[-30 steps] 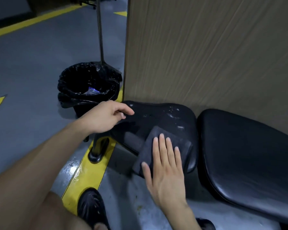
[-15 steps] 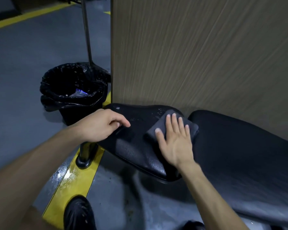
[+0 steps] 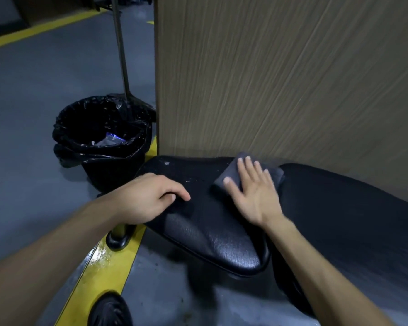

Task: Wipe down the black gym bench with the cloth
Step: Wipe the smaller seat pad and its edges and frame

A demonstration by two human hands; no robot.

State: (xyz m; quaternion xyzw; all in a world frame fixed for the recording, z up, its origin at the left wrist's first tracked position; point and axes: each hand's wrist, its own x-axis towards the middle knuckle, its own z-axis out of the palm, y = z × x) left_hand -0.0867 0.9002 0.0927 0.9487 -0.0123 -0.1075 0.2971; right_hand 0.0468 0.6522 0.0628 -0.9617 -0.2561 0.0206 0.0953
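Right hand (image 3: 254, 196) flat, fingers spread, pressing the grey cloth (image 3: 272, 174) onto the far edge of the black bench (image 3: 212, 234) seat pad, beside the wooden panel (image 3: 280, 78). Left hand (image 3: 151, 198) curled loosely, empty, resting on the pad's left edge. Beyond that edge, a black-lined trash bin (image 3: 101, 137) on the floor.
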